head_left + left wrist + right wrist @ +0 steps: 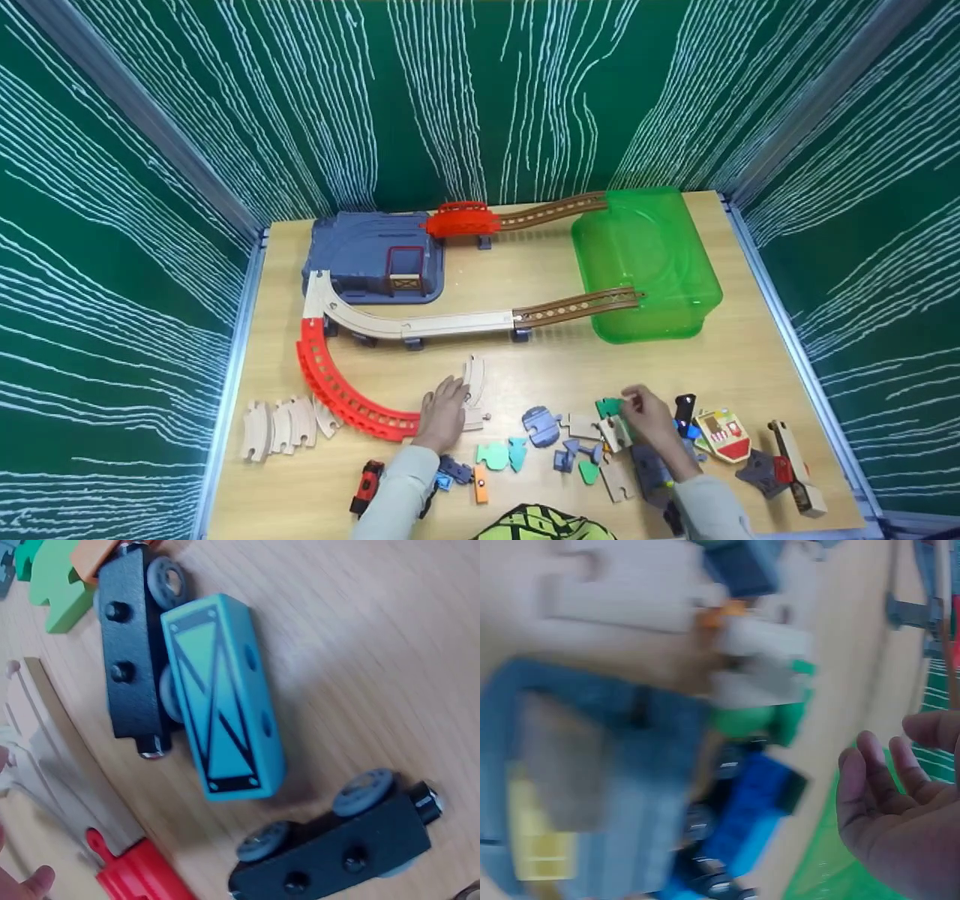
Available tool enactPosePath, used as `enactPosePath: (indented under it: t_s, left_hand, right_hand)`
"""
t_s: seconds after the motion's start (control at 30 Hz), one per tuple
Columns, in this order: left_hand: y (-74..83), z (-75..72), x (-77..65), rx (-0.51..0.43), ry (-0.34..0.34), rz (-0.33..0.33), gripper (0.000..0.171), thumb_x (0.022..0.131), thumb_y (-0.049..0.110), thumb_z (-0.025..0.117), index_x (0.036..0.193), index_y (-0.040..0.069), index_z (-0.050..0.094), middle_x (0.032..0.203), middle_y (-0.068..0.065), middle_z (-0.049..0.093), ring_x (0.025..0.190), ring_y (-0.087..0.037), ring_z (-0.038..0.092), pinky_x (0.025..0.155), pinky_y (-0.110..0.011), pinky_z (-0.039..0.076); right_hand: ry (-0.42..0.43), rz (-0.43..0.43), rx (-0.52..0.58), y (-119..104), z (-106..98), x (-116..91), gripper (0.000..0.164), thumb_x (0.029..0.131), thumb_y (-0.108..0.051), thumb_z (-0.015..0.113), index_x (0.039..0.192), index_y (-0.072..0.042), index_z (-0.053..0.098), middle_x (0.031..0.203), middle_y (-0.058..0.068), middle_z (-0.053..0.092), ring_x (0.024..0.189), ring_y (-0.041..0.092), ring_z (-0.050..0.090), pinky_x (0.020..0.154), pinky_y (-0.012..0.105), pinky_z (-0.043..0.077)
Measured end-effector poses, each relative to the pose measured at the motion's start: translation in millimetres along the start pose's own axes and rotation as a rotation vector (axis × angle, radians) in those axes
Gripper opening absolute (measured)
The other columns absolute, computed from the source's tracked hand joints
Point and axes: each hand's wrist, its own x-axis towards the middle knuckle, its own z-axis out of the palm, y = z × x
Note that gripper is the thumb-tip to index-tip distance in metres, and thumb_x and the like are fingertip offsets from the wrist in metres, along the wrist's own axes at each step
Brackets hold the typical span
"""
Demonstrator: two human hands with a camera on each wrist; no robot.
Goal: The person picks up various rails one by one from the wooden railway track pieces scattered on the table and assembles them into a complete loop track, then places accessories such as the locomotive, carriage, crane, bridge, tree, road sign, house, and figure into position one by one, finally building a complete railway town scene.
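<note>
My left hand lies over the joint of the curved red track and a pale wooden switch track, its fingers stretched towards the wooden branch. In the left wrist view only the thumb and a bit of fingers show beside the wooden track, whose end meets the red piece. My right hand hovers above loose parts near a dark green piece. Its fingers are loosely bent with nothing between them.
A grey tunnel base, red bridge, brown tracks and green bin form a layout behind. Curved wooden tracks lie left. A red engine, teal block, blue car and crane lie in front.
</note>
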Motion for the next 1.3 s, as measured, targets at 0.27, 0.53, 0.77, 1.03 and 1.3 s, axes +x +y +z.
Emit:
enactPosePath:
  t_s: [0.27,0.53,0.77,1.03,1.3]
  left_hand:
    - [6.6,2.4,-4.8,0.023,-0.137,-0.062,0.049,0.084,0.013,0.053,0.131,0.008,0.04,0.139,-0.006,0.032,0.128,-0.025,0.024,0.098,-0.055,0.022]
    - [10.0,9.5,-4.5,0.017,-0.19,-0.078,0.056,0.083,0.014,0.054,0.135,0.007,0.033,0.143,-0.008,0.024,0.128,-0.027,0.024,0.098,-0.056,0.021]
    - [9.8,10.8,0.4,0.031,-0.175,-0.078,0.056,0.083,0.014,0.053,0.135,0.008,0.033,0.143,-0.006,0.023,0.128,-0.026,0.024,0.098,-0.056,0.021]
    - [14.3,7.3,5.3,0.099,-0.167,-0.053,0.05,0.084,0.015,0.052,0.132,0.007,0.038,0.14,-0.008,0.029,0.127,-0.027,0.026,0.096,-0.055,0.026]
    - [15.2,4.1,3.3,0.114,-0.162,-0.053,0.049,0.083,0.015,0.054,0.13,0.007,0.041,0.137,-0.008,0.033,0.125,-0.03,0.029,0.095,-0.054,0.028]
  right_hand:
    - [-0.093,-0.307,-0.346,10,34,-17,0.039,0.063,-0.009,0.074,0.1,-0.005,0.06,0.098,0.01,0.055,0.093,0.029,0.048,0.074,0.044,0.042]
    - [-0.129,-0.414,-0.615,12,58,-11,0.044,0.06,-0.014,0.075,0.102,-0.014,0.059,0.098,0.003,0.055,0.097,0.027,0.046,0.085,0.052,0.031]
    - [-0.1,-0.383,-0.591,13,57,-1,0.042,0.057,-0.017,0.073,0.097,-0.012,0.06,0.09,0.003,0.054,0.09,0.024,0.045,0.086,0.052,0.027]
    - [-0.062,-0.2,-0.303,-8,52,15,0.043,0.061,-0.012,0.073,0.1,-0.004,0.058,0.087,0.005,0.054,0.084,0.024,0.046,0.081,0.045,0.032]
    - [-0.019,-0.035,0.299,-55,70,47,0.043,0.065,0.002,0.072,0.102,0.01,0.051,0.087,0.016,0.054,0.077,0.023,0.051,0.064,0.02,0.044]
